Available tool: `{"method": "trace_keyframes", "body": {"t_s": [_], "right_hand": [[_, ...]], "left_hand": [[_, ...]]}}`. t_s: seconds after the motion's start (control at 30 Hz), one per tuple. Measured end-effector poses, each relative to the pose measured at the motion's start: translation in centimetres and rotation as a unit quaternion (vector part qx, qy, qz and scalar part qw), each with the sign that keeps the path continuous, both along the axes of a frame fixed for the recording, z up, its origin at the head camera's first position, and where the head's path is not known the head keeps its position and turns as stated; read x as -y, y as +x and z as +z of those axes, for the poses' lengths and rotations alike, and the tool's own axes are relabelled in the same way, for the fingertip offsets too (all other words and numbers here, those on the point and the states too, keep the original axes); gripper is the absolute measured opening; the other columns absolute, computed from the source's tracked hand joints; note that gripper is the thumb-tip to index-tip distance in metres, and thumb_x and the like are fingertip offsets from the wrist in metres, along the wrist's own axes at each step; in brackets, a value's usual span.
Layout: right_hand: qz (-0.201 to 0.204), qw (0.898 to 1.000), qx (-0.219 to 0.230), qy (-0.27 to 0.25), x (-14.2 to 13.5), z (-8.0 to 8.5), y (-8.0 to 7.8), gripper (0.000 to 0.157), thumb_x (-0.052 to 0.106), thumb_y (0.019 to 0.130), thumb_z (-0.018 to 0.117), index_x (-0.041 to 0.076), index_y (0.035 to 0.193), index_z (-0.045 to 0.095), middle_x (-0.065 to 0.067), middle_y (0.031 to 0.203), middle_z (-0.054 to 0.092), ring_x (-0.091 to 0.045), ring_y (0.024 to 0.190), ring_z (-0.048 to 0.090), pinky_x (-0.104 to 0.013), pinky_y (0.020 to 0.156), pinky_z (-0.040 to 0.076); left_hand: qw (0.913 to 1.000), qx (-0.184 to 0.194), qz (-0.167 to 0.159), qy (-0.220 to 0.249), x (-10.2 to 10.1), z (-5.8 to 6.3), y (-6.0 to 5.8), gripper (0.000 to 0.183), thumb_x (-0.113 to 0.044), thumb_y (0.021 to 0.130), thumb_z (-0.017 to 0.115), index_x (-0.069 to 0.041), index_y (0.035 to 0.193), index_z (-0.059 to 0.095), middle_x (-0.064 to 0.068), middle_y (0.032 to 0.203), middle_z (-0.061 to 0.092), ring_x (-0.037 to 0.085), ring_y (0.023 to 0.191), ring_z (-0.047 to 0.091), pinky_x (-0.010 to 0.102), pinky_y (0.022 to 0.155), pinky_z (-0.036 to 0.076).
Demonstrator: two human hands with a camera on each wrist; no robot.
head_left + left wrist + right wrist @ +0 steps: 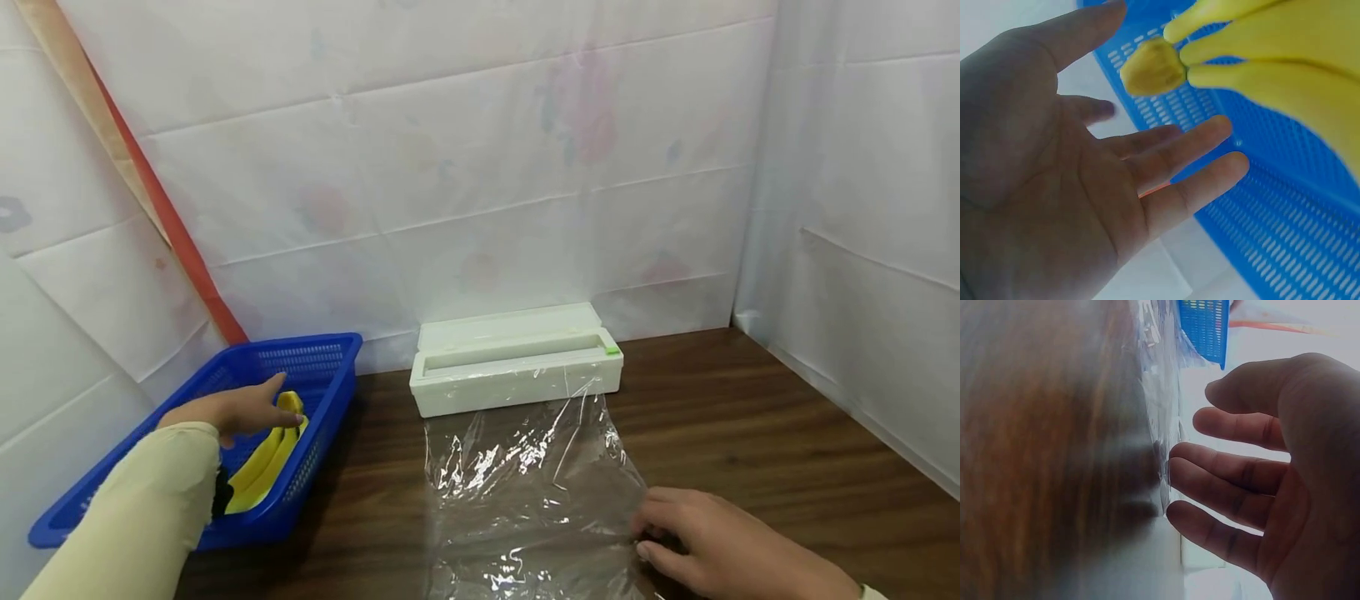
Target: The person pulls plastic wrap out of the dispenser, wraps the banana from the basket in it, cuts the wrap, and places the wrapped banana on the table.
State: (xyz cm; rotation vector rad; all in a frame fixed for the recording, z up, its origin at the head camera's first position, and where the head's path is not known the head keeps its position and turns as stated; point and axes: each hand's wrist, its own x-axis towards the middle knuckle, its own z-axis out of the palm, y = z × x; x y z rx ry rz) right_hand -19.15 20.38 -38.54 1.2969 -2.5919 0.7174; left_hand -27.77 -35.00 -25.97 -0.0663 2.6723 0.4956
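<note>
Left hand (240, 410) spread over bunch of bananas (262, 467), right hand (712, 542) at edge of plastic wrap (525, 492)

The bunch of bananas lies in a blue perforated basket (318, 454) at the left of the dark wood-grain table (765, 417), its stem end toward the back wall. A black item (221, 492), too hidden to name, sits beside the fruit. The left hand reaches over the basket, its cream sleeve (127, 517) crossing the near rim. Its fingers are straight and parted, the thumb standing well away from them; in the left wrist view a gap separates them from the stem, which is just beside the fingertips.

A white wrap dispenser box (517, 392) stands near the patterned wall sheet (480, 208), its lid (510, 327) raised at the back and a green slider (612, 350) at its right end. Clear, crinkled plastic wrap runs out over its front and along the table to the bottom of the head view. The right hand is at the wrap's right edge. Its fingers are slightly bent and a little apart, with the thumb clear of them, and the fingertips meet the film's edge; how firmly they press cannot be told. A red strip (176, 229) slants down the wall to the basket's far rim.
</note>
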Motion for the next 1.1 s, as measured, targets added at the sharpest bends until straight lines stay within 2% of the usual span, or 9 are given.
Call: {"method": "trace_keyframes", "body": {"t_s": [0.1,0.2,0.43,0.77,1.0,1.1], "right_hand": [[0.002,1.000,0.011,0.001,0.0,0.0,-0.1,0.006,0.029,0.092,0.059,0.034,0.096,0.059,0.024,0.091,0.050,0.005,0.070,0.047,-0.017,0.058,0.041],[0.004,1.000,0.011,0.000,0.0,-0.2,-0.2,0.005,0.030,0.091,0.059,0.033,0.095,0.059,0.024,0.090,0.049,0.005,0.070,0.047,-0.017,0.059,0.041],[0.007,1.000,0.008,-0.002,0.0,-0.3,-0.3,0.005,0.029,0.091,0.059,0.034,0.095,0.059,0.024,0.089,0.049,0.005,0.071,0.047,-0.017,0.059,0.041],[0.005,1.000,0.023,-0.003,-0.1,-0.3,-0.2,0.006,0.029,0.092,0.059,0.033,0.096,0.059,0.024,0.090,0.050,0.005,0.072,0.048,-0.017,0.059,0.042],[0.003,1.000,0.013,-0.006,-0.1,-0.4,-0.1,0.008,0.028,0.091,0.060,0.033,0.096,0.059,0.023,0.091,0.051,0.005,0.073,0.048,-0.018,0.060,0.043],[0.003,1.000,0.009,-0.008,-0.1,-0.5,-0.2,0.008,0.027,0.091,0.060,0.033,0.096,0.059,0.023,0.091,0.051,0.005,0.072,0.048,-0.017,0.059,0.042]], "left_hand": [[0.9998,0.000,-0.009,0.016,-0.4,-0.3,-0.5,0.103,-0.054,0.085,0.057,-0.011,0.146,-0.014,0.039,0.142,0.006,0.061,0.120,0.021,0.065,0.074,0.042],[0.9997,0.001,-0.017,0.016,-0.8,-0.4,-0.8,0.095,-0.049,0.088,0.056,-0.014,0.148,-0.008,0.038,0.142,0.010,0.061,0.120,0.023,0.067,0.075,0.040],[0.9995,-0.005,-0.032,-0.008,-1.0,-0.7,-1.6,0.083,-0.044,0.090,0.055,-0.005,0.148,0.009,0.037,0.141,0.019,0.059,0.117,0.031,0.065,0.074,0.041],[0.9988,-0.011,-0.026,-0.040,-1.1,-1.1,-3.0,0.068,-0.036,0.091,0.056,0.009,0.136,0.033,0.036,0.130,0.038,0.053,0.111,0.042,0.060,0.072,0.045],[0.9997,-0.016,-0.012,-0.016,-0.9,-1.3,-3.1,0.063,-0.023,0.087,0.064,0.009,0.134,0.037,0.036,0.128,0.040,0.052,0.110,0.044,0.060,0.072,0.045],[0.9993,-0.032,-0.009,-0.015,-0.6,-1.6,-3.0,0.061,-0.017,0.085,0.066,0.009,0.133,0.039,0.036,0.126,0.042,0.051,0.108,0.046,0.058,0.073,0.046]]}}
